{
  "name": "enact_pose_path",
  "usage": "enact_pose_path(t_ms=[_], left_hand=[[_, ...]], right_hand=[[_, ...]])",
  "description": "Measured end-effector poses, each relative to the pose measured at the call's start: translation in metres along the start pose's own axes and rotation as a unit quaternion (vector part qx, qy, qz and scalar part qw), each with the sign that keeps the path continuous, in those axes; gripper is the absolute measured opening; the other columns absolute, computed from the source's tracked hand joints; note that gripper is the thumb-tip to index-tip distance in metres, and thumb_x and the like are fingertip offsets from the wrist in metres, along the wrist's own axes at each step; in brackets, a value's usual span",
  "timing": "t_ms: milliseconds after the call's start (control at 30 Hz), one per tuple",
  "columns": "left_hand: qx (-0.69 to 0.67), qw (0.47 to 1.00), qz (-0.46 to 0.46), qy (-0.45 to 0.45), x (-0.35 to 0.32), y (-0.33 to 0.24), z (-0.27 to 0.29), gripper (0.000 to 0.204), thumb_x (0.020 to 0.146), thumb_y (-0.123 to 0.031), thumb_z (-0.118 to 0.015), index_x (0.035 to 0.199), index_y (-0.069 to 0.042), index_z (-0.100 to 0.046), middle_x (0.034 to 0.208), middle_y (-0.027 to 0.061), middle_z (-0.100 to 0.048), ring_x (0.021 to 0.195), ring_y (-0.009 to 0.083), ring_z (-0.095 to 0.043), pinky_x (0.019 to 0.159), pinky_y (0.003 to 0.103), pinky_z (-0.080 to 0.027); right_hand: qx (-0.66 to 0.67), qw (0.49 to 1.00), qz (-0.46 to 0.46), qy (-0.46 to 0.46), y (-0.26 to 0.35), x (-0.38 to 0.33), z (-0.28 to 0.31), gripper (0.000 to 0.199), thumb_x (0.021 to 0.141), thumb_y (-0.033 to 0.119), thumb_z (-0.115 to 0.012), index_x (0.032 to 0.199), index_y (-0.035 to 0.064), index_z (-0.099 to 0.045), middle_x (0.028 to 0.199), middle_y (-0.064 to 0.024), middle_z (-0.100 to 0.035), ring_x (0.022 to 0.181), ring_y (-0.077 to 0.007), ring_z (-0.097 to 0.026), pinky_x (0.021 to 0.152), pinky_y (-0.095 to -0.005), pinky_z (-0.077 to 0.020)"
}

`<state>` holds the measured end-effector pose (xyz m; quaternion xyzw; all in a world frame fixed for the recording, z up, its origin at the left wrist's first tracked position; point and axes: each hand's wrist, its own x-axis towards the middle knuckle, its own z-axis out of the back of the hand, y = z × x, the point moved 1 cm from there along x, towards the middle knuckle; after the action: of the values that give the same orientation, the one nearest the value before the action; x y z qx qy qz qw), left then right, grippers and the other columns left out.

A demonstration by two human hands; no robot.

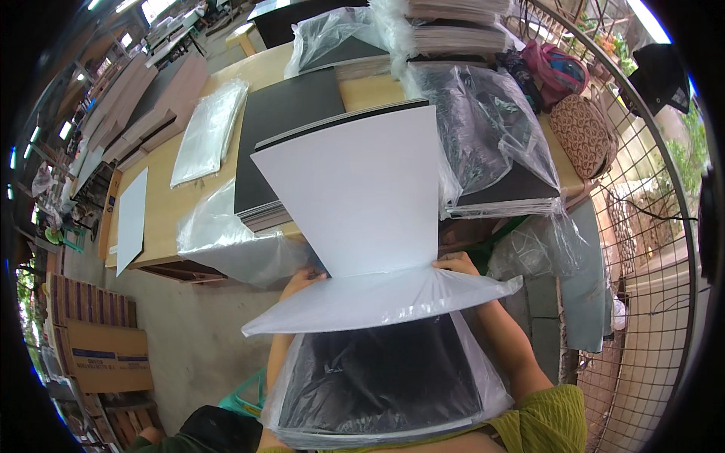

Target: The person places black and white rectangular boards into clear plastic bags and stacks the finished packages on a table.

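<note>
A stack of large boards (pixel 362 181), white on the face toward me and black behind, stands tilted in front of me. Its lower end meets the mouth of a clear plastic bag (pixel 377 298), which spreads out wide to both sides. My left hand (pixel 303 281) is closed on the bag at the stack's lower left corner, its fingers partly hidden. At the lower right corner my right hand (pixel 457 263) pinches the bag's edge against the boards. Nearest my body lies a black board (pixel 381 374) under clear plastic.
Black boards (pixel 283 113) lie stacked on the wooden table (pixel 211 83), beside folded plastic bags (pixel 210 136). Plastic-covered boards (pixel 491 136) and a brown patterned bag (pixel 581 132) are at right, near a wire fence (pixel 642 226). Cardboard boxes (pixel 106 355) stand lower left. Part of another person (pixel 204 430) shows there.
</note>
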<state>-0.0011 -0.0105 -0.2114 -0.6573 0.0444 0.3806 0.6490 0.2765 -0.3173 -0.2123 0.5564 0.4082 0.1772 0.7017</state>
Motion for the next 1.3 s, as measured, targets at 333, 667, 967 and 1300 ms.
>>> enact_pose_path(t_ms=[333,667,967,1300], left_hand=[[-0.031,0.997,-0.031,-0.063,0.009,0.069,0.028,0.041,0.086,-0.026,-0.063,0.112,0.006,-0.056,0.094,0.0105,-0.063,0.079,0.0167,-0.059,0.065,0.031,-0.048],[0.103,0.98,-0.095,-0.143,0.03,0.06,0.016,0.025,0.082,-0.02,-0.063,0.097,0.0,-0.059,0.08,0.0145,-0.064,0.072,0.0239,-0.06,0.061,0.034,-0.047],[0.275,0.922,-0.034,-0.271,-0.002,0.056,0.018,0.029,0.078,-0.019,-0.065,0.1,0.0,-0.061,0.089,0.0193,-0.066,0.083,0.0341,-0.063,0.072,0.04,-0.048],[0.178,0.945,-0.259,0.097,-0.083,-0.051,-0.014,0.037,0.093,-0.033,-0.049,0.116,-0.005,-0.06,0.108,0.0112,-0.062,0.102,0.0211,-0.056,0.092,0.034,-0.04]], right_hand=[[0.131,0.981,-0.138,-0.034,-0.002,0.02,-0.029,0.018,0.066,0.007,-0.075,0.075,-0.0032,-0.064,0.06,-0.0048,-0.056,0.039,-0.0084,-0.04,0.034,-0.0243,-0.0266],[0.081,0.986,0.147,0.016,-0.019,-0.029,-0.037,0.028,0.076,0.001,-0.061,0.104,0.0049,-0.06,0.094,-0.0067,-0.056,0.085,-0.0151,-0.053,0.072,-0.0258,-0.0441],[-0.118,0.978,0.173,0.024,-0.004,-0.029,-0.027,0.036,0.074,0.001,-0.062,0.109,0.0042,-0.057,0.1,-0.0074,-0.054,0.08,-0.015,-0.054,0.071,-0.0271,-0.0455],[0.284,0.953,-0.028,-0.105,-0.047,0.032,-0.03,0.042,0.079,0.014,-0.058,0.116,-0.0019,-0.049,0.106,-0.0129,-0.057,0.093,-0.0204,-0.056,0.08,-0.0303,-0.0468]])
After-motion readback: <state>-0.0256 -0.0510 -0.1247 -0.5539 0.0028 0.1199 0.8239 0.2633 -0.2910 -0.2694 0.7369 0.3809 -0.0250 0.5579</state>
